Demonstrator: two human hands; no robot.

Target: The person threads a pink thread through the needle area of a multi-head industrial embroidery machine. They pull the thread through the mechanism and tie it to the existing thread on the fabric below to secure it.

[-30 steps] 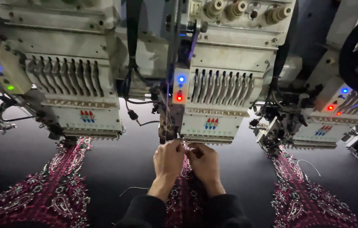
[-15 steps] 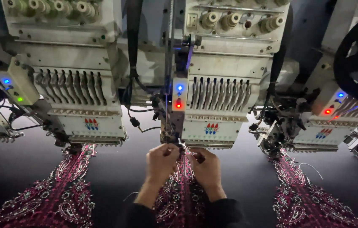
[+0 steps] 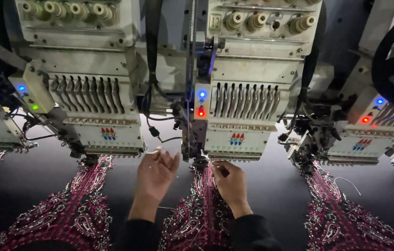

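1. Below the middle embroidery head (image 3: 238,116), at its needle foot, the right hand (image 3: 230,182) pinches a fine thread between fingertips and thumb; the thread itself is too thin to trace with certainty.
2. Judged handling: the thread is very light, limp and easily snapped. Grip it close to the needle with fingertip pressure only and avoid sideways pull.
3. Left hand (image 3: 156,171) is raised just left of the same head, fingers loosely curled; whether it holds a thread end cannot be told.
4. Both hands work over the magenta paisley embroidery (image 3: 197,214) stitched on the black fabric (image 3: 271,195). This cloth is soft and stretched flat, so pressing on it would likely shift it.
5. Red and blue indicator lamps (image 3: 201,103) glow on the middle head.
6. Left embroidery head (image 3: 94,102) stands over a second paisley panel (image 3: 76,209); right embroidery head (image 3: 368,135) stands over a third (image 3: 341,214), near the fabric's right edge.
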